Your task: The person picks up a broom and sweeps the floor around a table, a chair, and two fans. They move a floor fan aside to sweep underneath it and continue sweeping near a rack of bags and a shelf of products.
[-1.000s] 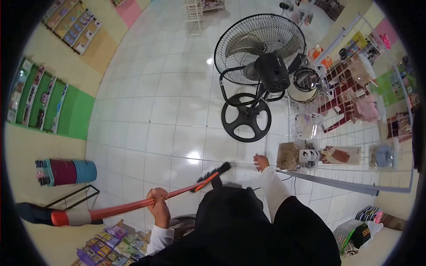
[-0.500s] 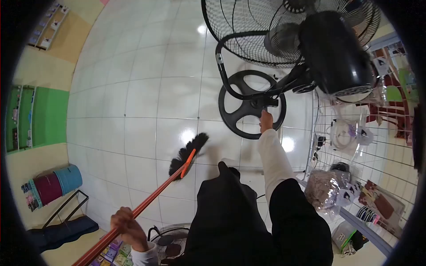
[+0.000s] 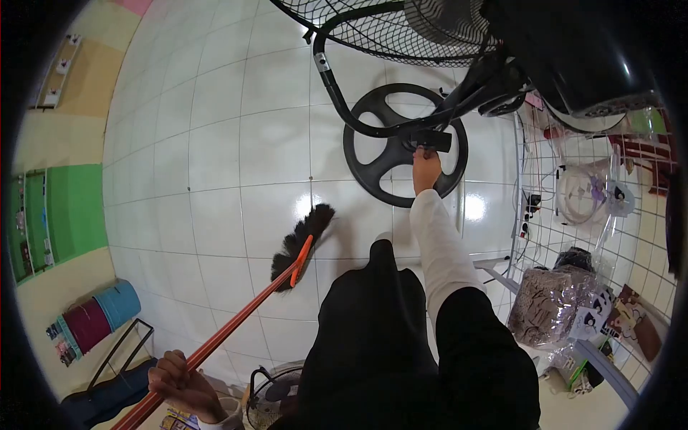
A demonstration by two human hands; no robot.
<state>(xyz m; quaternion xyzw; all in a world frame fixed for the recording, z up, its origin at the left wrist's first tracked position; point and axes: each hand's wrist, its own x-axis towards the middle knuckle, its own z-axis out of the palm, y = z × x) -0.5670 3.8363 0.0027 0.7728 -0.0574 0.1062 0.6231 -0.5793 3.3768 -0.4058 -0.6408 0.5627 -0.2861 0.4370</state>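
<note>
Looking down from head height: a black standing fan rises from a white tiled floor, its round, spoked base flat on the tiles. Above the base in the view, the fan's wire cage and bulky motor housing run off the top edge. A curved black bar sweeps from beside the cage to the middle of the base.

The right hand, in a white sleeve, reaches over the near rim of the base. Its fingers are at a short black cylinder at the base's centre; the fingertips are partly hidden, so I cannot tell whether they close around it.

The left hand, well apart from the base to its lower left, is curled around the red handle of a broom. The broom's orange bracket and dark bristles are nearer the base, at its lower left, not touching it.

Right of the base is a white wire rack; below and right of the base is a plastic-wrapped bundle. Far to the base's lower left is a teal bin.
</note>
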